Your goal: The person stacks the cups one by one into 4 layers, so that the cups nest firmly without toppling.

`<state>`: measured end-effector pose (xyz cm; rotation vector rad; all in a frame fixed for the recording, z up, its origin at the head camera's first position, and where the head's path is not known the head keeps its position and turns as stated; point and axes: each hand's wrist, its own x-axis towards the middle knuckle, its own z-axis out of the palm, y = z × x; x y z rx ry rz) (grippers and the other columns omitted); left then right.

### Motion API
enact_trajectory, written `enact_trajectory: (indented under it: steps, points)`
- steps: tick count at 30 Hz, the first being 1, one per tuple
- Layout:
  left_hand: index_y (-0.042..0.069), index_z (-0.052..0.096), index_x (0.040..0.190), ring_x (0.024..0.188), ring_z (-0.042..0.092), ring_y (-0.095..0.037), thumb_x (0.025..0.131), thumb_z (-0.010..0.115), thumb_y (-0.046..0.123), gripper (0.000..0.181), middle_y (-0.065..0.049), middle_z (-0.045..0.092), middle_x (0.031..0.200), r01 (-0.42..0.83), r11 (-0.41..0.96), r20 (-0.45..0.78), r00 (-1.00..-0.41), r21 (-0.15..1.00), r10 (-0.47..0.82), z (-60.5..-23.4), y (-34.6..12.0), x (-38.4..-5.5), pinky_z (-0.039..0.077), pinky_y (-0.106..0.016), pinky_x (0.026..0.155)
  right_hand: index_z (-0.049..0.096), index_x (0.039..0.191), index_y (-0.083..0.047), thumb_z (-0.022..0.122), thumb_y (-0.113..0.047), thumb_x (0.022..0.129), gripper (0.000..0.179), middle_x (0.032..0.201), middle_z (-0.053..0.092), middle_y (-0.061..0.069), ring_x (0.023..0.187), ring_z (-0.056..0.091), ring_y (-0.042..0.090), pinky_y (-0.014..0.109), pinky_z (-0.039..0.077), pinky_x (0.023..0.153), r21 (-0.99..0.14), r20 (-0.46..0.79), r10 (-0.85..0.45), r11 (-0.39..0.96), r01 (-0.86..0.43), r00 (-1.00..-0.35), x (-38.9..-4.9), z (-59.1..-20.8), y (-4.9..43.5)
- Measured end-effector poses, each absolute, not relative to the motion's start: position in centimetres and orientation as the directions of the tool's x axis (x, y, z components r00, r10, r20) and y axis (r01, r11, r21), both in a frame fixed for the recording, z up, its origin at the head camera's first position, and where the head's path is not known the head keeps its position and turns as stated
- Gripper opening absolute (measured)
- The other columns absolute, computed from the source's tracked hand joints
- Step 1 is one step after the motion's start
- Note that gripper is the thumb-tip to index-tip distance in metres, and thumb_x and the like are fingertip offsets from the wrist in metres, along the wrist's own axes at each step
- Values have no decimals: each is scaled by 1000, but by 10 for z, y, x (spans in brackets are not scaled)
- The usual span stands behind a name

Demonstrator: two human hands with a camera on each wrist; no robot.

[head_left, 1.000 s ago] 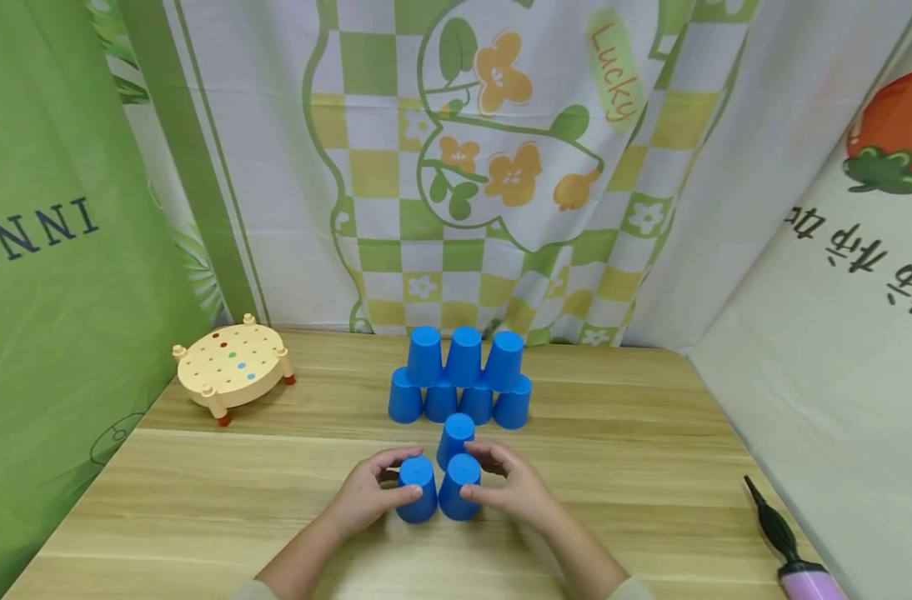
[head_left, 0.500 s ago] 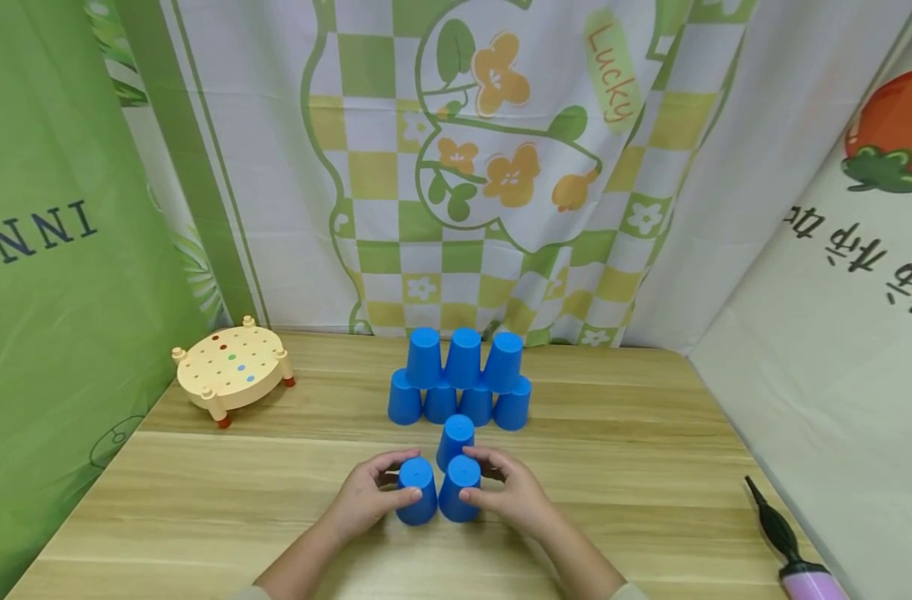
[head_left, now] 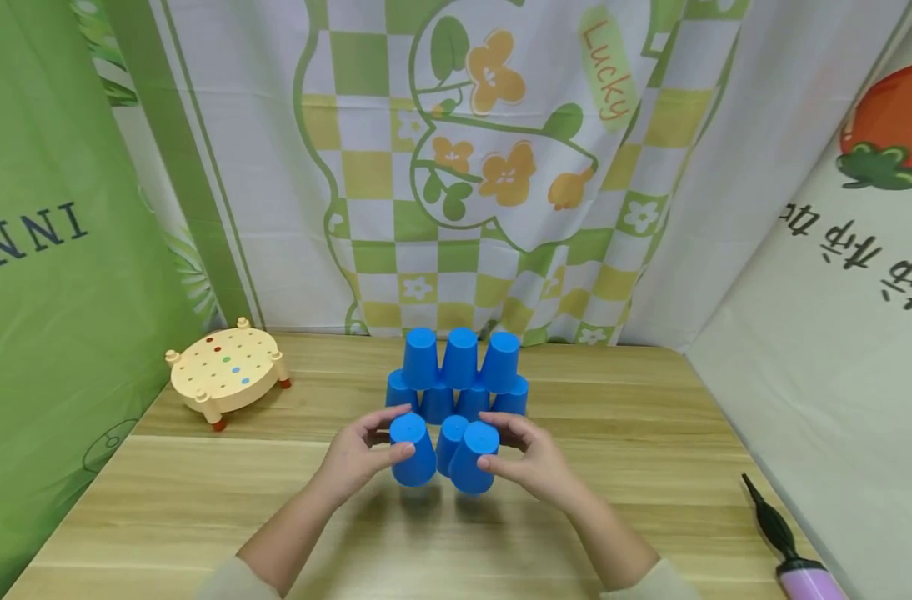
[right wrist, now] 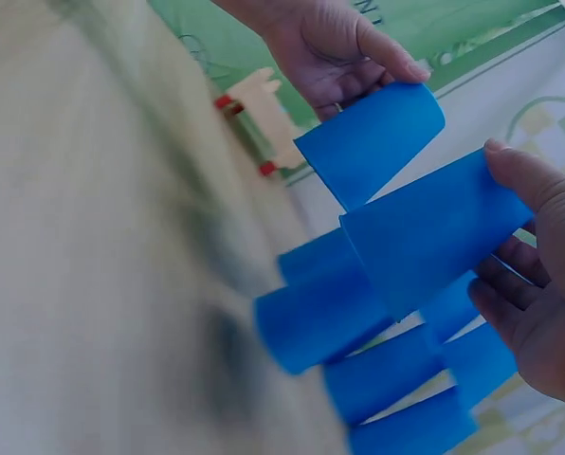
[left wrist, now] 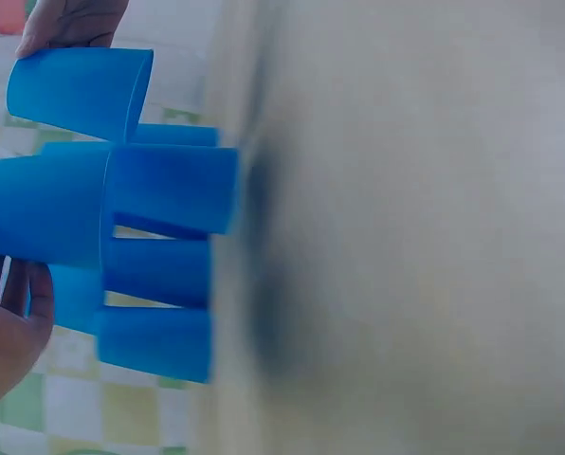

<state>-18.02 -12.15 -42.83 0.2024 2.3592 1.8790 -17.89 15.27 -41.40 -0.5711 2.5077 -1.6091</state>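
2 blue cups hang mouth down above the table, 1 cup behind them, 7 cups tiered 4-and-3 nearer its far edge.

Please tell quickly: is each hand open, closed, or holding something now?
Left hand: holding one blue cup above the table.
Right hand: holding another blue cup, also above it.

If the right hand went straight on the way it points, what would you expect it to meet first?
Probably the lone standing cup just beyond its held cup, though depth is unclear and that raised cup might clear it.
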Motion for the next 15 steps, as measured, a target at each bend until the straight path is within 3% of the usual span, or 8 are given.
enact_trajectory:
  steps: [8, 15]
  points:
    - [10, 54, 140, 117, 58, -33, 89, 73, 19, 55, -18, 57, 134, 146, 173, 118, -980, 974, 159, -379, -114, -211, 51, -47, 99, 54, 138, -7, 75, -19, 87, 57, 134, 59, 16, 121, 59, 35, 50, 50, 101, -859, 177, -337, 405, -313, -924, -204, -369, 162]
    - [10, 55, 139, 121, 57, -32, 88, 74, 21, 55, -15, 58, 136, 241, 176, 221, -967, 954, 129, -343, -100, -243, 50, -47, 101, 53, 140, -8, 75, -21, 88, 58, 136, 58, 16, 124, 57, 35, 50, 48, 104, -827, 227, -286, 448, -339, -931, -233, -335, 159]
